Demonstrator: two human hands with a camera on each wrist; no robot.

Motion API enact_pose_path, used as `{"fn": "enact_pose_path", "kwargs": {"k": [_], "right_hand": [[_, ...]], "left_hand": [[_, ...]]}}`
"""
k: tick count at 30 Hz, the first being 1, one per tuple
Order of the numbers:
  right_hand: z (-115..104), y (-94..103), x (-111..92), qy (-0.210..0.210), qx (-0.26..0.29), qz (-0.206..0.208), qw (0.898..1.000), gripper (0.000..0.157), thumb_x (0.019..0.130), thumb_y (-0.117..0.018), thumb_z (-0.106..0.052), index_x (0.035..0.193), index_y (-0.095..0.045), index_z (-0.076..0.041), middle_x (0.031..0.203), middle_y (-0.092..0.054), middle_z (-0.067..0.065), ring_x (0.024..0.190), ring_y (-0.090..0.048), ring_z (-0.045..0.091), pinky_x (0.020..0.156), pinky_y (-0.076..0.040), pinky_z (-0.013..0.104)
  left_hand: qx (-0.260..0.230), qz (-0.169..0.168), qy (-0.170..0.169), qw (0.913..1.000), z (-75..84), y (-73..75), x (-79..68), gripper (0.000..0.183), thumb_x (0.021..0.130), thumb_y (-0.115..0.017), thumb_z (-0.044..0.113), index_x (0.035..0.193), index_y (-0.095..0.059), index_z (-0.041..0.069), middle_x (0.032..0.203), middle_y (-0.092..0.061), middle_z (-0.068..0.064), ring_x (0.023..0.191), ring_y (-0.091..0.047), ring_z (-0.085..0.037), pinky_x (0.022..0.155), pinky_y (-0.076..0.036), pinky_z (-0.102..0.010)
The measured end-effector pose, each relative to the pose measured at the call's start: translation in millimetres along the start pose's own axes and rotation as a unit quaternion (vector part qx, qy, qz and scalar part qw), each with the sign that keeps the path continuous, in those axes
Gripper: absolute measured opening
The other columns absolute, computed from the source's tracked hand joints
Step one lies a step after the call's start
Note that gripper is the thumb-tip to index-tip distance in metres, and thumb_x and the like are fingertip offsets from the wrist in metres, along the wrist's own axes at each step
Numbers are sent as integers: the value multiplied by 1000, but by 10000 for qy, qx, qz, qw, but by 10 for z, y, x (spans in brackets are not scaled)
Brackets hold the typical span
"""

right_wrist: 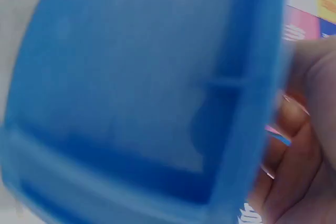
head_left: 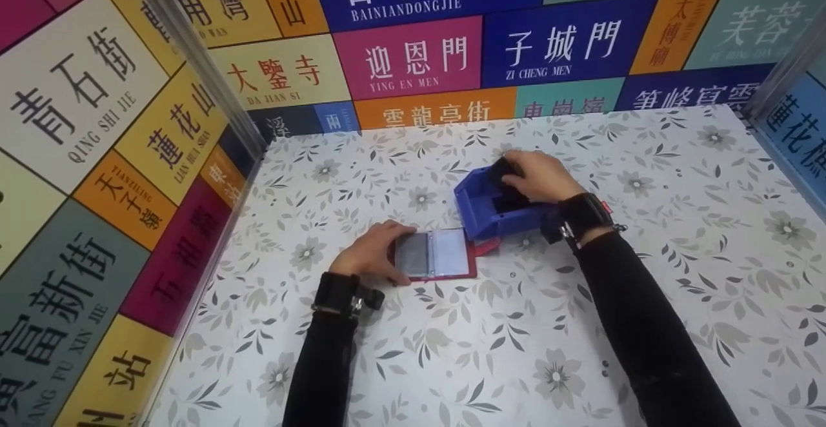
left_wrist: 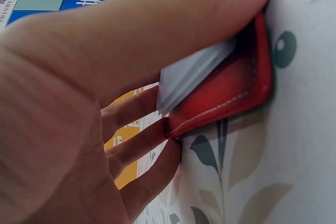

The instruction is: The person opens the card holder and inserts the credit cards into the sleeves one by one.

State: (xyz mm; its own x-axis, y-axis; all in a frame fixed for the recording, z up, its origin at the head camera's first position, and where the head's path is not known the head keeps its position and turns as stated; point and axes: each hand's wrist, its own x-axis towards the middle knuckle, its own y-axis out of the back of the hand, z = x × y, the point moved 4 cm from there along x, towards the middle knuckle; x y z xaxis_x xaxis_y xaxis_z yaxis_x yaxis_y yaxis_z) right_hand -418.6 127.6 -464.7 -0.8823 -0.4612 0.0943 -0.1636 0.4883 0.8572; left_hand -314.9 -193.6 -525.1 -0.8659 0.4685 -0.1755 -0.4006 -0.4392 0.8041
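A small red card holder (head_left: 472,268) lies open on the table, showing clear plastic sleeves (head_left: 450,251). My left hand (head_left: 371,251) holds its left end, thumb at the near edge and fingers at the far side. In the left wrist view, the red cover (left_wrist: 220,90) and sleeve edges show below the thumb. At the rear of a blue plastic bin (head_left: 474,211), my right hand (head_left: 542,175) grips with bent fingers. Something black (head_left: 513,204) shows inside the bin and under those fingers; its kind is unclear. The right wrist view shows the bin (right_wrist: 131,77) close up and blurred.
A red tab (head_left: 487,247) sticks out from the card holder's right side, beside the bin. Both stand on a leaf-patterned tabletop (head_left: 555,324). Colourful sign-printed walls (head_left: 413,53) enclose the back and sides.
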Motion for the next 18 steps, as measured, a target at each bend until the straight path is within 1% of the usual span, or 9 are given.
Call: {"fn": "enact_pose_path", "kwargs": {"k": [1,2,4,6,8,9,12,16,18], "right_hand": [[6,26,-35,-64,476,155,9987,25,104,-61,-16,123,-58,0,107,-67,22,91,-67,36,84,-56,55],[11,50,-72,-105,919,343,9951,28,106,-56,-16,129,-54,-1,111,-65,21,93,-67,32,86,-57,49],[18,68,-146,-183,2259,573,9723,29,110,-49,-17,134,-45,-2,114,-65,24,87,-71,30,78,-62,46],[23,62,-226,-199,3559,779,9311,30,111,-46,-19,137,-42,-5,113,-67,25,75,-73,26,64,-63,38],[27,51,-297,-114,4469,1008,8888,31,110,-47,-20,138,-42,-6,110,-72,22,70,-72,21,59,-60,31],[32,39,-328,-76,4891,1082,8655,32,110,-48,-21,139,-42,-7,108,-75,22,65,-73,24,54,-60,33],[47,27,-397,91,5392,1319,8317,33,109,-52,-22,138,-46,-9,99,-78,16,68,-74,24,58,-60,30],[77,31,-433,276,5842,1422,7986,36,107,-55,-20,141,-46,-11,97,-76,16,82,-78,27,76,-64,37],[92,43,-440,316,6004,1419,7864,42,106,-56,-18,146,-45,-13,100,-74,19,84,-78,28,81,-64,39]], "left_hand": [[-9,1,3,10000,0,-1,2,103,65,-98,28,154,-49,16,146,-53,-8,136,-46,-30,116,-42,-48],[-8,2,15,10000,-1,-2,3,103,64,-98,27,154,-49,16,146,-53,-8,136,-46,-29,115,-42,-48],[-7,3,43,10000,-5,0,3,103,64,-98,27,154,-49,17,146,-53,-8,136,-46,-29,115,-42,-48],[23,4,67,10000,-8,10,-2,103,64,-98,26,154,-49,18,146,-53,-7,137,-46,-29,115,-42,-48],[45,4,66,10000,-9,16,-5,103,64,-98,26,154,-49,18,146,-53,-8,137,-46,-29,115,-42,-48],[47,8,58,10000,-9,18,-6,103,64,-99,26,154,-49,18,146,-53,-8,136,-46,-29,115,-42,-48],[49,24,42,10000,-12,15,-2,103,64,-99,26,154,-49,18,146,-53,-7,136,-46,-29,115,-42,-48],[80,-10,22,10000,-18,-2,12,104,65,-98,27,155,-48,17,146,-53,-7,136,-46,-28,115,-42,-47],[110,-27,-3,9999,-19,-5,17,104,65,-98,28,155,-48,17,147,-53,-7,137,-46,-28,116,-41,-46]]}}
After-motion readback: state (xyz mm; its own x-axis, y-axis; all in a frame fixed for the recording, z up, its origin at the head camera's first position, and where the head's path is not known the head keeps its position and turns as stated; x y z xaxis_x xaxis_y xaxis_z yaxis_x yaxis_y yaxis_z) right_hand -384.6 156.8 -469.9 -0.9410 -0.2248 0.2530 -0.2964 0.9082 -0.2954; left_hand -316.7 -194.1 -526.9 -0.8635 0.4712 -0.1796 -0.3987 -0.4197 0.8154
